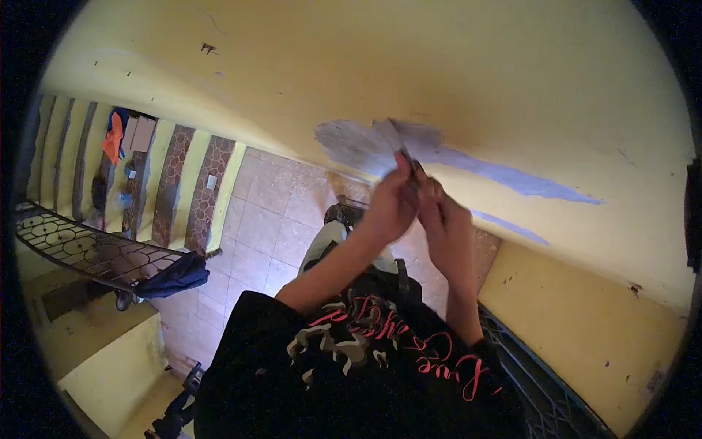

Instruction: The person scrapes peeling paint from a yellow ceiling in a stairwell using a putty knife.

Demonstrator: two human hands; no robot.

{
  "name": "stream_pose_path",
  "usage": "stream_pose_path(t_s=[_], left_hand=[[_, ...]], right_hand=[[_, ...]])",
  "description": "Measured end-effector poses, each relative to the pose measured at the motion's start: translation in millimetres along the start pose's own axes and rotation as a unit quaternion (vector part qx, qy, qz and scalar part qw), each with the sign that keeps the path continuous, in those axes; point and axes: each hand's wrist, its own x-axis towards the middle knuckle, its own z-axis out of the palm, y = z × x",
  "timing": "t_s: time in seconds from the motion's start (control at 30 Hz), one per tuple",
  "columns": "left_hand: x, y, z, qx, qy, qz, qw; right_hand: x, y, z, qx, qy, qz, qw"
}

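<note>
A scraper (395,137) rests with its blade on the yellow wall (512,95), over a grey patch (344,143) where the paint is gone. My left hand (393,203) is closed on its handle, the thumb lying along it toward the blade. Close against it, my right hand (444,223) is also closed around the handle. The fingers cover most of the handle. A long pale strip (512,174) of bared wall runs to the right of the blade, and a shorter pale strip (512,227) lies below it.
Stairs (175,186) with stone-patterned risers rise at the left, with an orange cloth (113,137) and a box (139,135) on them. A dark jacket (174,276) hangs on the metal railing (80,245). Floor tiles (256,197) lie below; a metal lattice (534,373) stands lower right.
</note>
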Motion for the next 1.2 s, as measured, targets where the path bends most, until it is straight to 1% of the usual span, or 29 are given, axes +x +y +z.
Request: stream_pose_path(t_s=[0.03,0.07,0.1,0.17,0.23,0.3,0.33,0.37,0.43,0.47,0.5,0.57,0.6,0.67,0.7,0.77,0.8,0.83,0.9,0.93,0.97,1.03,1.07,1.1,1.17,1.2], left_hand=[[4,11,-5,-0.010,0.000,0.029,1.000],[8,17,-8,-0.020,-0.005,0.061,0.998],[5,13,-6,-0.021,-0.008,0.057,0.998],[-2,6,-2,-0.001,-0.053,0.000,0.999],[-2,3,-4,-0.004,-0.051,0.012,0.999],[4,6,-6,0.015,-0.062,0.028,0.998],[0,3,-8,-0.025,-0.105,-0.018,0.994],[2,5,-7,-0.022,-0.107,-0.030,0.994],[8,7,-5,-0.013,-0.028,0.004,1.000],[13,10,-8,0.023,-0.038,0.020,0.999],[12,9,-8,0.029,-0.041,0.018,0.999],[1,2,-9,-0.016,-0.136,-0.020,0.990],[-2,-3,-7,-0.017,-0.143,-0.024,0.989],[-6,-10,2,0.018,-0.096,-0.056,0.994],[-6,-7,7,0.016,-0.099,-0.048,0.994],[-1,3,12,0.002,-0.059,0.002,0.998],[5,9,7,0.024,-0.028,0.023,0.999],[-2,4,6,0.024,-0.024,0.021,0.999],[-5,-3,5,-0.003,-0.114,-0.030,0.993],[-4,-7,3,-0.027,-0.108,-0.047,0.993],[1,0,8,-0.026,-0.110,-0.046,0.993],[5,13,17,0.020,-0.002,0.009,1.000],[-1,6,8,0.011,-0.083,0.001,0.996],[-12,6,13,0.052,-0.074,-0.043,0.995],[-10,2,24,0.001,-0.022,-0.028,0.999],[1,13,20,0.017,0.023,0.013,1.000]], right_hand=[[5,-3,6,-0.017,0.008,-0.026,0.999],[8,3,9,-0.019,-0.002,-0.021,1.000],[1,3,5,-0.020,0.003,-0.020,1.000],[-13,0,-5,-0.004,0.005,-0.012,1.000],[-11,-1,-2,-0.031,0.002,0.008,0.999],[-10,-6,-3,-0.008,0.001,0.046,0.999],[-19,-13,-9,-0.005,-0.001,0.025,1.000],[-16,-11,-4,-0.001,0.009,0.029,1.000],[-2,-4,7,-0.004,0.064,-0.003,0.998],[-2,-5,5,0.019,0.043,0.040,0.998],[-5,-7,1,0.024,0.047,0.036,0.998],[-26,-5,-7,-0.019,0.031,0.012,0.999],[-33,-3,-12,-0.021,0.039,0.010,0.999],[-38,-4,-19,-0.001,0.034,0.069,0.997],[-35,-10,-17,-0.006,0.030,0.063,0.998],[-16,-19,-10,-0.070,0.049,0.008,0.996],[-4,-4,-1,-0.029,0.063,-0.008,0.998],[-16,-6,-3,-0.028,0.062,-0.004,0.998],[-35,-18,-13,-0.047,0.046,0.037,0.997],[-35,-22,-16,-0.025,0.048,0.031,0.998],[-26,-21,-12,-0.025,0.048,0.029,0.998],[-10,-15,2,-0.035,0.082,-0.013,0.996],[-22,-15,-8,-0.084,0.045,0.001,0.995],[-22,-22,-9,-0.079,0.052,-0.003,0.995],[-25,-31,-10,-0.071,0.035,-0.003,0.997],[-4,-21,7,-0.049,0.079,-0.070,0.993]])
